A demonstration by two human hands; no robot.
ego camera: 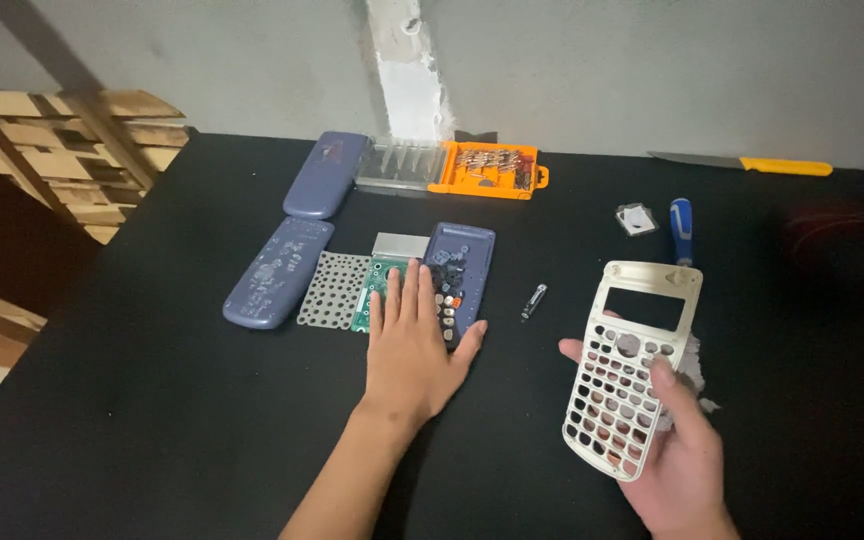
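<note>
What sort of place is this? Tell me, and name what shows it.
Probably a makeshift home repair bench: a black table against a bare, patched wall, an orange screwdriver bit case, and calculator parts laid out, with the right hand holding a cream calculator shell.

Repair bench (w/ bit set point(484, 168))

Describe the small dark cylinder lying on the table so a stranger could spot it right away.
On the black table, look between the flat left hand and the cream keypad cover in the right hand. The small dark cylinder lies there alone, slim, with a pale band.
</note>
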